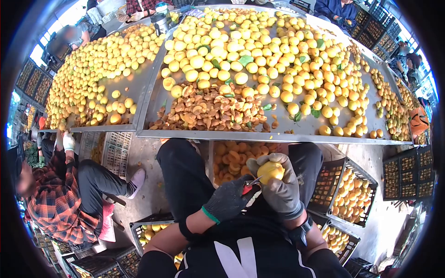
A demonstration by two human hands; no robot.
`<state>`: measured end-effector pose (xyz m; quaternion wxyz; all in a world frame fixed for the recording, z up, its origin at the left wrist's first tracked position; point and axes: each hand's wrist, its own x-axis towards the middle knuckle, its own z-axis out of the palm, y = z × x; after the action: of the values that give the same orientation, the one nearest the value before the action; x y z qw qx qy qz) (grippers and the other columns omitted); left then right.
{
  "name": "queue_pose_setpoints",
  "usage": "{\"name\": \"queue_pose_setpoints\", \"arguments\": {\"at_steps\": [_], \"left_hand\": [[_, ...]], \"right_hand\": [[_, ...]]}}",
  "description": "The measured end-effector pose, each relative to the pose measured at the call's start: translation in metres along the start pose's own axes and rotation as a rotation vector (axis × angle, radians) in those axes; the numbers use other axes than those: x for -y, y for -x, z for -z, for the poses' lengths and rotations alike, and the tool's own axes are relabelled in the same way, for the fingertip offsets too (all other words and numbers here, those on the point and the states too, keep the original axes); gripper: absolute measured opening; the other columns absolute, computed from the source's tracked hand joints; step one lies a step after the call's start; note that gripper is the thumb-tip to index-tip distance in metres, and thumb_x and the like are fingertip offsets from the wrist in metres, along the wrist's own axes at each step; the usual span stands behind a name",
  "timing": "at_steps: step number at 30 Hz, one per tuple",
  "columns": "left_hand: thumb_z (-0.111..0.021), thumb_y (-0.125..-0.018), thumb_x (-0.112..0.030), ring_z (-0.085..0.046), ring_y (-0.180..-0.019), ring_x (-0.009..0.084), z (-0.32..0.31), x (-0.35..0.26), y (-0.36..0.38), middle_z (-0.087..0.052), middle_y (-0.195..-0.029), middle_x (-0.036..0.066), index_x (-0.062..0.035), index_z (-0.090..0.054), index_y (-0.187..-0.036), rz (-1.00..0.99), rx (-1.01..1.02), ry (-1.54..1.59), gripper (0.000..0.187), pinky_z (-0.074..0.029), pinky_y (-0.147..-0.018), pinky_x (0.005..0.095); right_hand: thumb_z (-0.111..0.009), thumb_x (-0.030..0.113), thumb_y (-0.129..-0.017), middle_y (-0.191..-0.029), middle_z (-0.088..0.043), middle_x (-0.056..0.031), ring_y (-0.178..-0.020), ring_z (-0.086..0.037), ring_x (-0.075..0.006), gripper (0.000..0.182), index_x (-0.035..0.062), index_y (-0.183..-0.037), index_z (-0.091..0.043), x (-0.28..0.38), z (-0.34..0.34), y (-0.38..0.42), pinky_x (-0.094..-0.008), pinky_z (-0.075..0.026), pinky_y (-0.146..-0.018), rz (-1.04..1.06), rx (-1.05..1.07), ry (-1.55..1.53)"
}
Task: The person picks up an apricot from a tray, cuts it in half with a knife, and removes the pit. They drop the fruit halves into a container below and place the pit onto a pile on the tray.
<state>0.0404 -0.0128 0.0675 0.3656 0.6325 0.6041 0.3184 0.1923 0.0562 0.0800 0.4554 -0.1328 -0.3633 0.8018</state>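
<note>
My left hand [226, 199], in a dark knit glove with a green cuff edge, is closed around a small knife [249, 188] with a red handle. Its blade touches a round yellow fruit [272, 171]. That fruit sits in my right hand [285, 192], whose grey-gloved fingers wrap round it above my lap. Just below the hands' far side, between my knees, a container of orange-yellow fruit [236, 160] shows in part. Beyond it, a heap of brownish-orange scraps [211, 109] lies on the metal table [153, 99] near its front edge.
Many yellow fruits [241, 46] and some leaves cover the table. Fruit-filled black crates [352, 192] stand to my right, with another crate [148, 229] by my left hip. A person in a plaid shirt [60, 199] sits at left; others sit across the table.
</note>
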Motion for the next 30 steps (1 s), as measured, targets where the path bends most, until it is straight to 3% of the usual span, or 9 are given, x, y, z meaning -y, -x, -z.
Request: {"name": "queue_pose_setpoints", "arguments": {"at_steps": [4,7,11,16,18,20,23,27,30], "left_hand": [[-0.065,-0.087,-0.026,-0.063,-0.076,0.0402,0.001,0.013,-0.009,-0.064,-0.081,0.022,-0.0001,-0.061,-0.103,-0.031,-0.056,-0.122,0.031,-0.050,-0.063,0.0443],[-0.064,-0.088,-0.025,-0.062,-0.078,0.0410,-0.003,0.010,-0.007,-0.064,-0.083,0.022,-0.0001,-0.060,-0.105,-0.047,-0.044,-0.068,0.031,-0.050,-0.065,0.0448],[-0.063,-0.088,-0.024,-0.062,-0.081,0.0414,-0.019,0.012,-0.010,-0.065,-0.085,0.022,-0.0001,-0.059,-0.105,-0.119,-0.111,0.029,0.030,-0.049,-0.066,0.0454],[-0.063,-0.088,-0.023,-0.062,-0.082,0.0414,0.000,0.017,-0.015,-0.064,-0.086,0.022,-0.0016,-0.059,-0.104,-0.034,-0.077,-0.064,0.028,-0.049,-0.068,0.0458],[-0.063,-0.087,-0.023,-0.061,-0.082,0.0413,0.001,0.013,-0.016,-0.064,-0.086,0.022,-0.0024,-0.059,-0.105,-0.028,-0.089,-0.099,0.027,-0.049,-0.068,0.0461],[-0.066,-0.084,-0.023,-0.062,-0.080,0.0410,-0.007,0.005,-0.017,-0.064,-0.086,0.023,0.0005,-0.057,-0.110,-0.031,-0.091,0.110,0.036,-0.049,-0.068,0.0470],[-0.065,-0.085,-0.024,-0.062,-0.078,0.0415,-0.029,0.017,-0.017,-0.063,-0.084,0.023,0.0004,-0.058,-0.109,-0.169,-0.178,-0.022,0.035,-0.049,-0.066,0.0473],[-0.065,-0.085,-0.024,-0.062,-0.080,0.0414,-0.018,0.026,-0.021,-0.063,-0.086,0.024,0.0002,-0.057,-0.110,-0.121,-0.129,-0.046,0.036,-0.050,-0.066,0.0474],[-0.064,-0.086,-0.024,-0.062,-0.080,0.0410,-0.012,0.026,-0.026,-0.063,-0.087,0.024,0.0003,-0.056,-0.111,-0.048,-0.125,-0.109,0.036,-0.050,-0.066,0.0475]], "right_hand": [[-0.077,0.023,-0.079,-0.127,-0.054,-0.0161,-0.121,-0.052,-0.0296,0.061,0.0050,-0.127,-0.044,0.007,0.002,-0.006,-0.0431,-0.041,-0.104,-0.067,0.023,0.060],[-0.075,0.030,-0.081,-0.124,-0.056,-0.0167,-0.119,-0.054,-0.0287,0.062,0.0030,-0.127,-0.043,0.011,0.009,-0.005,-0.0396,-0.050,-0.094,-0.083,0.032,0.346],[-0.071,0.043,-0.082,-0.120,-0.058,-0.0162,-0.117,-0.056,-0.0291,0.069,0.0027,-0.130,-0.042,-0.007,-0.007,-0.006,-0.0421,-0.041,-0.102,-0.007,-0.086,0.101],[-0.074,0.036,-0.081,-0.122,-0.058,-0.0131,-0.112,-0.055,-0.0202,0.069,0.0035,-0.133,-0.042,0.005,0.007,-0.011,-0.0344,-0.043,-0.097,-0.067,-0.033,0.410],[-0.080,0.022,-0.077,-0.122,-0.057,-0.0095,-0.106,-0.055,-0.0149,0.070,0.0032,-0.132,-0.041,0.007,0.012,-0.012,-0.0302,-0.045,-0.092,-0.104,-0.043,0.467],[-0.076,0.029,-0.081,-0.123,-0.057,-0.0101,-0.106,-0.056,-0.0163,0.068,0.0029,-0.132,-0.041,-0.003,0.008,-0.010,-0.0301,-0.046,-0.092,-0.047,-0.028,0.440],[-0.058,0.049,-0.091,-0.122,-0.059,-0.0145,-0.112,-0.057,-0.0228,0.067,0.0013,-0.134,-0.040,-0.025,0.002,-0.009,-0.0351,-0.045,-0.096,0.052,-0.141,0.262],[-0.060,0.046,-0.090,-0.122,-0.059,-0.0141,-0.112,-0.057,-0.0230,0.067,0.0015,-0.136,-0.038,-0.018,0.008,-0.014,-0.0351,-0.044,-0.097,0.046,-0.118,0.296],[-0.064,0.034,-0.091,-0.120,-0.059,-0.0095,-0.107,-0.058,-0.0169,0.059,0.0029,-0.135,-0.040,-0.006,0.015,-0.017,-0.0301,-0.046,-0.092,0.014,-0.085,0.495]]}}
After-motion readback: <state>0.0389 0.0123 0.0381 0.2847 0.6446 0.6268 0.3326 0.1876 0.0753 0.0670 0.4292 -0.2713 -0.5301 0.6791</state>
